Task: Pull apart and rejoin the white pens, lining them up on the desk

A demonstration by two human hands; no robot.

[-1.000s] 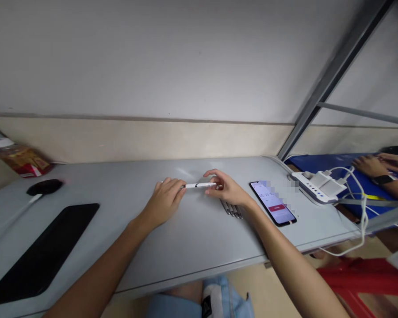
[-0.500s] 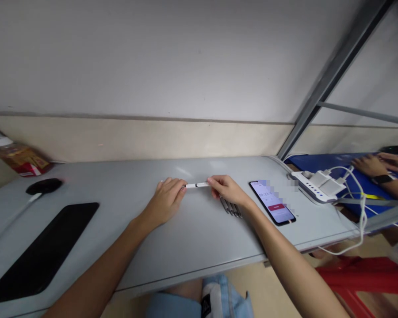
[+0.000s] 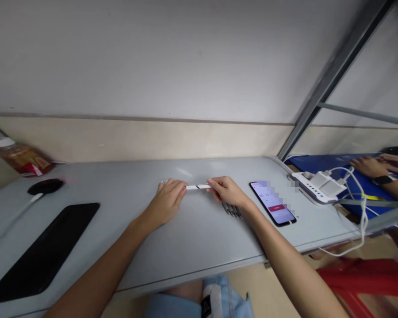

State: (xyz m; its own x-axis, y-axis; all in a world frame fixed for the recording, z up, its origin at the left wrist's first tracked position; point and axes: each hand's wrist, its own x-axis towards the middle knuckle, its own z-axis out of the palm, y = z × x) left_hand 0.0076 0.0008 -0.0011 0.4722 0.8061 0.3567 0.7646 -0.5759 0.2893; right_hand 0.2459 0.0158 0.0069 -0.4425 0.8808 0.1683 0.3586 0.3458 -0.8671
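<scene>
A slim white pen [image 3: 193, 187] with a dark band near its middle spans the gap between my hands, a little above the desk. Around its left end the fingers of my left hand [image 3: 170, 197] are closed. My right hand [image 3: 228, 190] pinches its right end between thumb and fingers. The pen's two ends are hidden by the fingers. Several dark-tipped pens [image 3: 232, 210] lie side by side on the desk, partly covered by my right hand and wrist. Something small and pale [image 3: 164, 181] shows behind my left hand; I cannot make out what it is.
On the grey desk [image 3: 199, 247] lie a phone [image 3: 273, 204] with a lit timer screen, a white power strip [image 3: 313, 187] with cables, a black pad [image 3: 46, 251] and a black round device [image 3: 46, 187]. A bottle [image 3: 24, 160] is far left. Another person's hands [image 3: 373, 167] rest at right.
Both hands stay almost in place, still holding the pen. Its dark band now looks slanted and sits slightly farther right.
</scene>
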